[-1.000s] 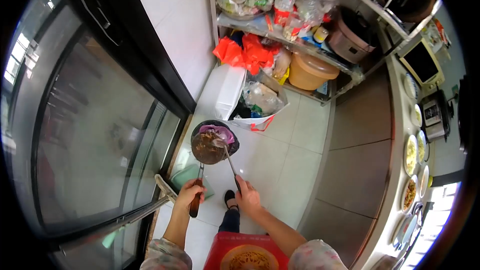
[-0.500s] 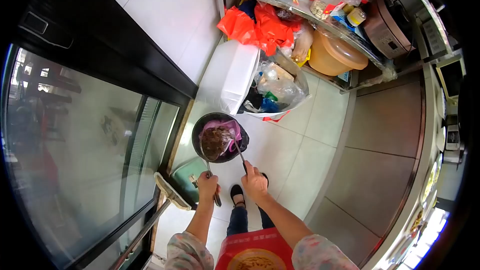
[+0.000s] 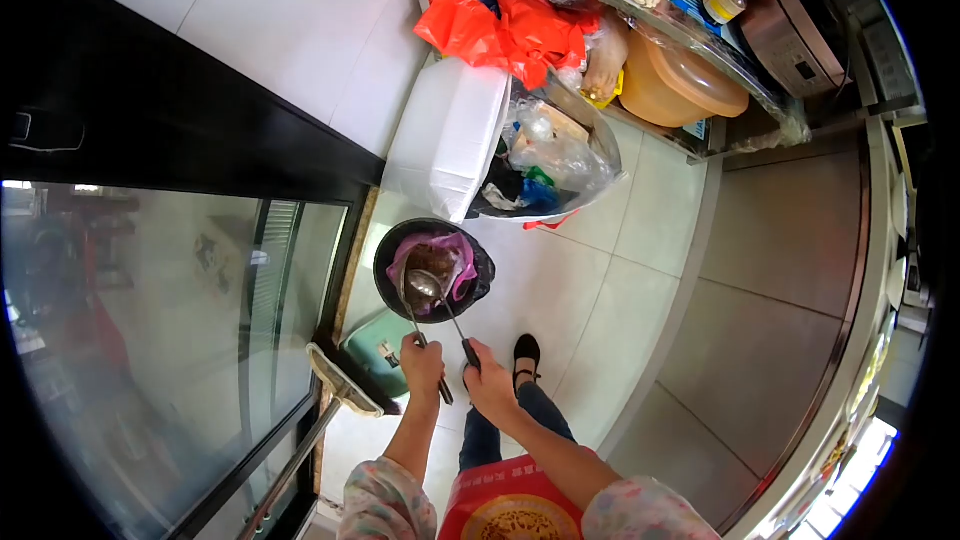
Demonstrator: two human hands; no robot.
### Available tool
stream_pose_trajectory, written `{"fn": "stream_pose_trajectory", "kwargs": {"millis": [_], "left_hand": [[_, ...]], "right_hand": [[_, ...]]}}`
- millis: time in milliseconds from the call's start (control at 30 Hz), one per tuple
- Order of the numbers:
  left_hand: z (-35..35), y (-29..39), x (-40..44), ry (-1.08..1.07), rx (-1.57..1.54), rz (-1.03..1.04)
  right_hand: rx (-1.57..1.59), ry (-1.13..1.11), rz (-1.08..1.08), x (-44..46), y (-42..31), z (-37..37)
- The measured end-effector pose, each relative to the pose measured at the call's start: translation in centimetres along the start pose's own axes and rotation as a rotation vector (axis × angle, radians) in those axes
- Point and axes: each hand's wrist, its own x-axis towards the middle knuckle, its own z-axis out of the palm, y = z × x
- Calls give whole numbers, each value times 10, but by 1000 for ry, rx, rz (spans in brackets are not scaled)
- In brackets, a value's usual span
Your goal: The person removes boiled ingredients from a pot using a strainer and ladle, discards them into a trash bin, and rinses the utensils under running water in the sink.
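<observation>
The ladle [image 3: 424, 285] has moved to the middle of the bin [image 3: 484, 272], right grip [image 3: 489, 380] clamped on it, left grip [image 3: 422, 366] on the second utensil [image 3: 411, 314] there, long handles keeping both grips outside.

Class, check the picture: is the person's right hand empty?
No, the right hand is closed around the dark handle of a metal ladle.

The person's left sleeve [image 3: 387, 502], at seven o'clock, and right sleeve [image 3: 652, 510], at five, were pale with soft pink and green blotches. At six o'clock, a red apron [image 3: 508, 487] bore pale lettering and a round yellow print, with dark blue jeans [image 3: 545, 415] and a black strapped shoe [image 3: 527, 348] beyond.
</observation>
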Motion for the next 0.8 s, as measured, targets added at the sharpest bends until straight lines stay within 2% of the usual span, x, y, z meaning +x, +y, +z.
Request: {"fn": "stream_pose_trajectory", "kwargs": {"millis": [33,233,433,600,800], "left_hand": [[2,0,-2,16,37,20],[8,-31,15,112,207,158],[-10,12,-12,47,52,-15],[-23,29,-26,43,-16,-21],[-38,29,-40,11,-76,-15]], "right_hand": [[-74,20,-56,4,1,3],[-200,64,-39,42,15,15],[-314,-21,44,75,21,9],[-362,-17,5,85,19,6],[-359,36,-97,41,3,-19]]}}
